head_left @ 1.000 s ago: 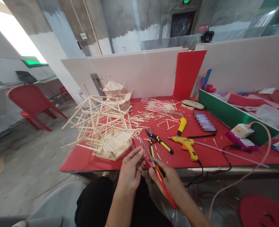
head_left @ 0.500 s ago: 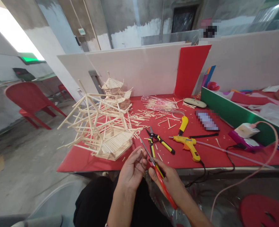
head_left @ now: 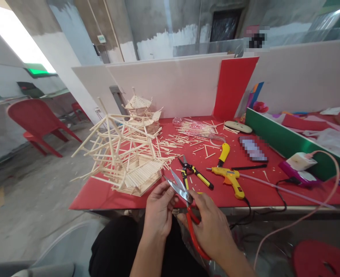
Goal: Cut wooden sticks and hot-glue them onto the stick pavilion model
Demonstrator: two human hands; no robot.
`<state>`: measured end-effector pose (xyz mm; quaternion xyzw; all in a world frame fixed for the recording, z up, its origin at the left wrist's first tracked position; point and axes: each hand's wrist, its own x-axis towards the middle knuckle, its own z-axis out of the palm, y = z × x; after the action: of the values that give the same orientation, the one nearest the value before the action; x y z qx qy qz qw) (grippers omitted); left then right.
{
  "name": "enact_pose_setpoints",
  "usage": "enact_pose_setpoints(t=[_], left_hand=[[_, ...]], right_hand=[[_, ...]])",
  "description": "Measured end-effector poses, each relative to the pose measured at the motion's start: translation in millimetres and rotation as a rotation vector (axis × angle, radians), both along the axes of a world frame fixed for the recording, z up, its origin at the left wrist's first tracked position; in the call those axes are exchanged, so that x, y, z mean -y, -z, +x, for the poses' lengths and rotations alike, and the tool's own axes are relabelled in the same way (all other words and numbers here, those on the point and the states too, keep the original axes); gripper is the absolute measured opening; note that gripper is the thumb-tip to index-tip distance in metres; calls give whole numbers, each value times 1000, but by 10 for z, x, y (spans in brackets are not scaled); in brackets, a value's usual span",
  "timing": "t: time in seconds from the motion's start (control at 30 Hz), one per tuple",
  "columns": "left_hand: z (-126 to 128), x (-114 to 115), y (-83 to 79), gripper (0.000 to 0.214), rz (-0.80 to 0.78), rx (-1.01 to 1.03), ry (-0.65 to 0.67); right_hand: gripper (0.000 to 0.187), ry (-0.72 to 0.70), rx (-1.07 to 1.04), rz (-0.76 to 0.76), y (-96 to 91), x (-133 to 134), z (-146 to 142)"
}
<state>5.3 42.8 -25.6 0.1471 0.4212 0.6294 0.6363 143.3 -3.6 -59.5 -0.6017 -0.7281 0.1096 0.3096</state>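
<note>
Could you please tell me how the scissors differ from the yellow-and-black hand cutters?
The scissors are held in the right hand, while the hand cutters lie on the red tabletop. The scissors have red handles; the cutters have yellow-and-black grips. The scissors' blades look longer than the cutters' short cutting head. Both are two-handled cutting tools.

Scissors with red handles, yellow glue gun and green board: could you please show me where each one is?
Scissors (head_left: 189, 197): head view, on the metal near the pivot.
Yellow glue gun (head_left: 232, 177): head view, on the body.
Green board (head_left: 287, 141): head view, on the broad green face.
</note>
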Motion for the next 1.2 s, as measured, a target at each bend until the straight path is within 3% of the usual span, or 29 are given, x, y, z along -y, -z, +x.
enact_pose_setpoints(t=[0.47,0.73,1.03,1.2], left_hand=[[36,78,-79,30,38,-109,-32],[-2,108,-88,24,85,-188,-39],[13,101,-84,24,61,-208,-53],[-25,131,-126,17,131,-455,61]], right_hand=[[54,-6,47,62,11,44,-53],[56,-17,-27,42,-65,81,-105],[55,-50,-134,81,94,52,-116],[49,-64,-174,124,119,22,-95]])
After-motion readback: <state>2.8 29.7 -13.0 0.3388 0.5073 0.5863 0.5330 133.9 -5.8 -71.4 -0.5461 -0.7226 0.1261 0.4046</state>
